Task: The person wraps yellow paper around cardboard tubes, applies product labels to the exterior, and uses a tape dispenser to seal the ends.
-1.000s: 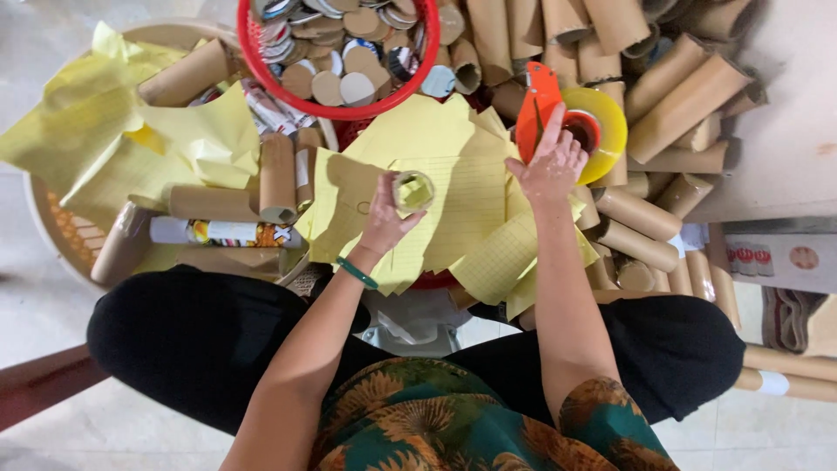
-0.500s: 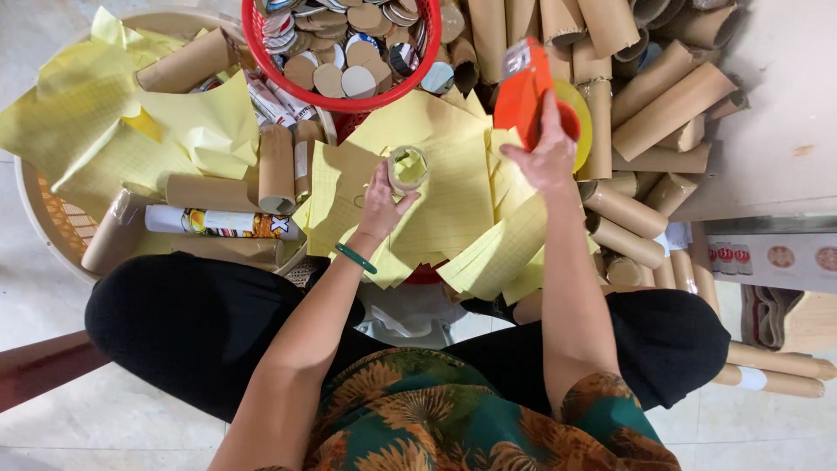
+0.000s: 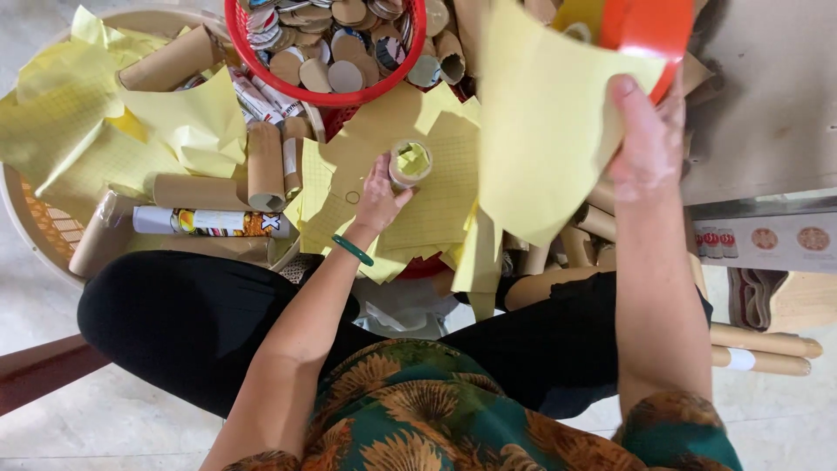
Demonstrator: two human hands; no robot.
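— Looking down from the head camera, I see my left hand [image 3: 377, 199] resting on the heap of yellow papers [image 3: 427, 209], fingers curled round a small cardboard ring [image 3: 410, 163] that has a scrap of yellow paper tucked inside it.

— And your right?

— My right hand [image 3: 647, 139] is raised, closed on an orange tape dispenser [image 3: 647, 30] and pinching a loose yellow sheet [image 3: 545, 131] against it. The sheet hangs down in front of the pile of cardboard tubes [image 3: 602, 231].

— How tight is the left grip?

— Partly closed; the thumb and fingers wrap the ring's side, with the ring standing upright on the papers, open end facing up.

— What's around it?

— A red basket [image 3: 324, 94] full of cardboard discs and cut tube ends sits just beyond the ring. To the left, a round woven tray [image 3: 26, 222] holds more yellow paper and several tubes, one of them a printed roll [image 3: 209, 221] lying on its side near my knee. A green bracelet [image 3: 352, 250] circles my left wrist.
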